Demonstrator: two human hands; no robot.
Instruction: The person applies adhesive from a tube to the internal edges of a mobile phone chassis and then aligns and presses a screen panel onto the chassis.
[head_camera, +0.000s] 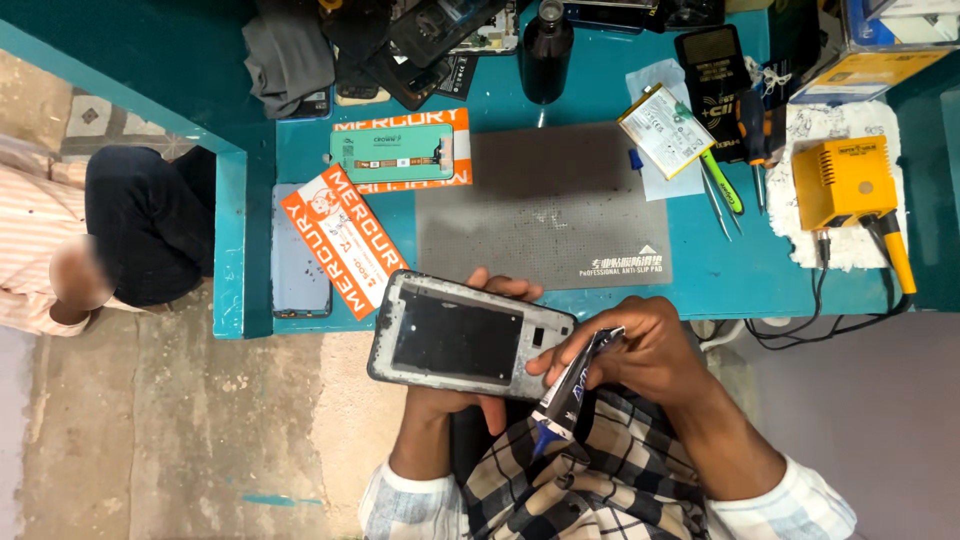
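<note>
We see the left hand (470, 395) grasping a bare phone frame (468, 336) from beneath, held flat over the lap, at six o'clock from the grey mat (545, 205) on the teal table (720, 265). The right hand (645, 350) is clenched around a dark glue tube (572, 385), touching the frame's three o'clock edge.

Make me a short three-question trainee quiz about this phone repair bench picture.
1. True or false: the left hand holds the phone frame from beneath.
2. What does the right hand hold? A) tweezers B) a small squeeze tube C) a screwdriver
3. What colour is the soldering station on the teal table?
Key: 1 true; 2 B; 3 yellow.
</note>
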